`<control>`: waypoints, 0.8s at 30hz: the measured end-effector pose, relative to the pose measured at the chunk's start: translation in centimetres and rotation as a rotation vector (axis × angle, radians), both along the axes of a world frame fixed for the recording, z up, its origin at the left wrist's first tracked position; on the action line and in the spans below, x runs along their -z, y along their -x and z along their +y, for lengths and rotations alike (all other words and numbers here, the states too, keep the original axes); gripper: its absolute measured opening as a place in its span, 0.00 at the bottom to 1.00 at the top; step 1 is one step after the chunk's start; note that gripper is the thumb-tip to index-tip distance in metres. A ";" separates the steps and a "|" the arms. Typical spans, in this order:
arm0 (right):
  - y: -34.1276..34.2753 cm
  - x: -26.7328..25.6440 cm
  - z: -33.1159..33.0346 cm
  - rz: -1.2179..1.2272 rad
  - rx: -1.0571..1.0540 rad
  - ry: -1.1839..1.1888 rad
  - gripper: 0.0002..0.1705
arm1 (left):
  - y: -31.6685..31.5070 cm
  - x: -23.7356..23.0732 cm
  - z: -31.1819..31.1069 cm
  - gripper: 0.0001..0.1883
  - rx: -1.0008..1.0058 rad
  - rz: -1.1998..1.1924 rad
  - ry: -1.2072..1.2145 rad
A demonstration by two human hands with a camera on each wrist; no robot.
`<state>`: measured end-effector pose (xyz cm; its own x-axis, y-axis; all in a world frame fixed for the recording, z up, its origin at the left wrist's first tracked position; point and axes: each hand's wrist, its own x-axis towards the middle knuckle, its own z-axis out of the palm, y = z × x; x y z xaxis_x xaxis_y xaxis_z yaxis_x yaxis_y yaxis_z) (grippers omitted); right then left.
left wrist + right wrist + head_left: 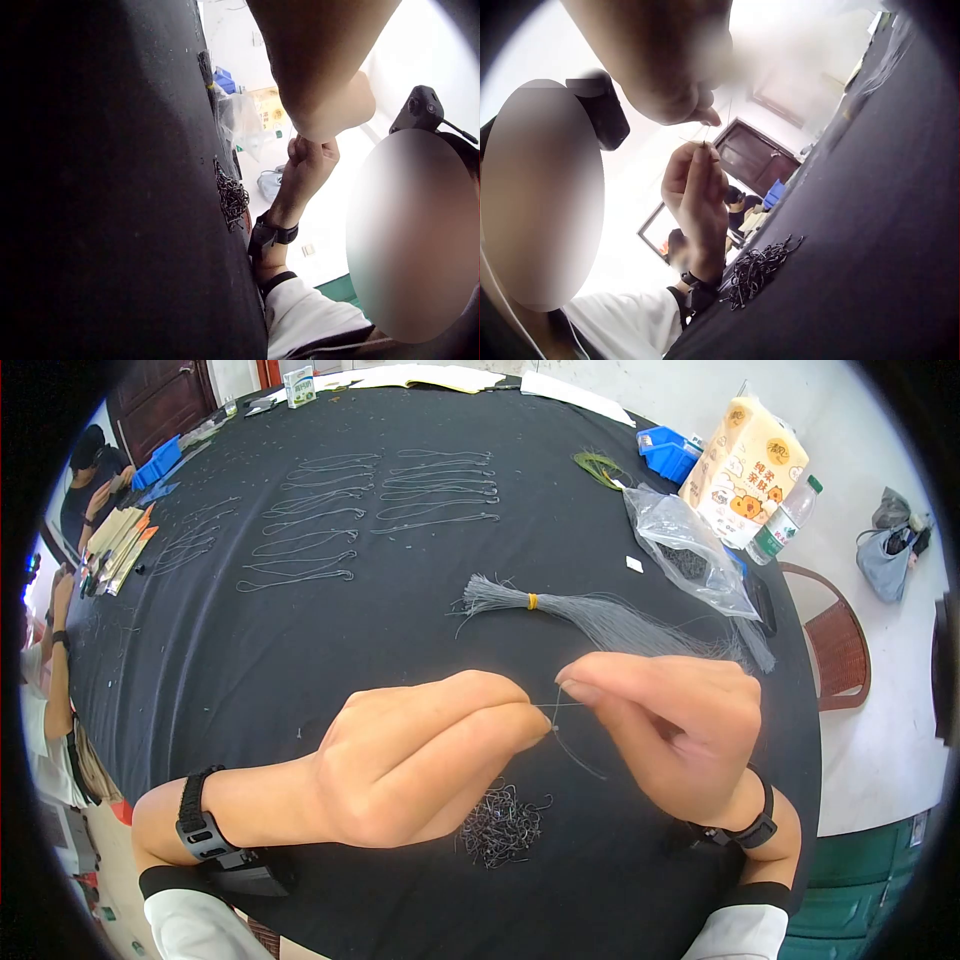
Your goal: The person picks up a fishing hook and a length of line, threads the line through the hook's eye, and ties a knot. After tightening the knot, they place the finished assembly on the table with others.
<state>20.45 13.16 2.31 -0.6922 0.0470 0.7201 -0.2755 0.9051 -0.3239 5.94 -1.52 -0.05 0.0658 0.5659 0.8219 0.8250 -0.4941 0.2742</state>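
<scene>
Above the black cloth, the left hand (425, 760) pinches a thin line and what looks like a small hook between thumb and forefinger. Close on its right, the right hand (680, 725) pinches the same thin line (580, 756) with thumb and forefinger, the other fingers curled. A short stretch of line crosses the gap between the hands, and a loose end hangs below. In the right wrist view the left hand (697, 187) holds its fingertips upward, just under the right hand (667, 82). Below the hands lies a pile of dark hooks (503, 825).
A grey line bundle (600, 618) with a yellow band lies beyond the hands. Looped lines (310, 525) lie in rows farther back. At the right stand a plastic bag (690, 550), a tissue pack (745, 465) and a bottle (787, 520). Other people sit at the left edge.
</scene>
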 end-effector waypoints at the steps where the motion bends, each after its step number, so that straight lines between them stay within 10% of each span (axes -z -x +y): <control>1: 0.0 0.0 -0.2 -0.043 -0.001 0.073 0.10 | 0.0 0.0 0.0 0.11 -0.001 0.003 -0.005; 6: 0.0 0.7 -1.4 -0.298 -0.059 0.501 0.07 | 0.0 -0.1 -0.1 0.10 -0.017 0.024 -0.046; 24: -1.2 0.1 -2.8 -0.060 -0.054 -0.280 0.16 | 0.2 0.6 0.3 0.13 -0.062 0.082 -0.093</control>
<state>21.66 10.33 2.25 -0.7305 -0.1854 0.6573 -0.3131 0.9462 -0.0811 5.76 -1.26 -0.63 0.1018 0.4922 0.8645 0.8724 -0.4618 0.1602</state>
